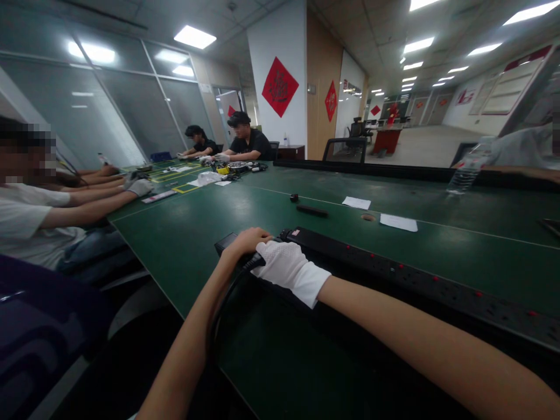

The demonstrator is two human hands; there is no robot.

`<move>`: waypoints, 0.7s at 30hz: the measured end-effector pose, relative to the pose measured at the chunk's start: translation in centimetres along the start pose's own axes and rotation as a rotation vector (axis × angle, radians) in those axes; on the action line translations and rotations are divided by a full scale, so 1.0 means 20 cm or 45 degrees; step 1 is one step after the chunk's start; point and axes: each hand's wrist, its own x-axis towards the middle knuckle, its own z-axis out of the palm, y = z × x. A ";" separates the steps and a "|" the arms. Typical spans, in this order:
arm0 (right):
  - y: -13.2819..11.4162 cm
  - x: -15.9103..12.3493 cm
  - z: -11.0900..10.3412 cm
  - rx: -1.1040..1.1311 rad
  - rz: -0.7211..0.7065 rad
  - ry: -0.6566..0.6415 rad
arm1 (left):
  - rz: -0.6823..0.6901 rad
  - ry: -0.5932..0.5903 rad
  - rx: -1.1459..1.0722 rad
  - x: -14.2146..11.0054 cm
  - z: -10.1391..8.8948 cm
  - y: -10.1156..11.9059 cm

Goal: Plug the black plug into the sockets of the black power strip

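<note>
Black power strip (pixel 385 263) pointed toward tabletop's (pixel 175 256) left edge; our left hand (pixel 251 238) and gloved right hand (pixel 285 265) met at end; whether gripping, we couldn't tell; handling looked unfinished.

The right edge cuts off the power strip (pixel 415 279).

A long black power strip (pixel 389 269) (dotted red) lies on the table (pixel 236 204), black cable (pixel 251 263) curving nearby.

An office, with glass partitions (pixel 126 96), ceiling light panels (pixel 195 37), black desk chair (pixel 357 132).
</note>
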 end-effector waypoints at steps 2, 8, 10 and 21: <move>0.02 0.00 0.01 0.035 -0.041 0.035 | 0.006 -0.010 0.006 0.00 0.00 0.00; 0.04 0.01 0.03 0.102 -0.150 0.085 | 0.007 -0.021 0.010 -0.01 -0.01 0.00; 0.04 0.01 0.03 0.108 -0.178 0.095 | 0.000 -0.024 0.014 -0.01 -0.01 0.00; 0.02 0.00 0.00 0.153 -0.193 0.096 | -0.027 -0.020 0.022 -0.01 -0.02 0.01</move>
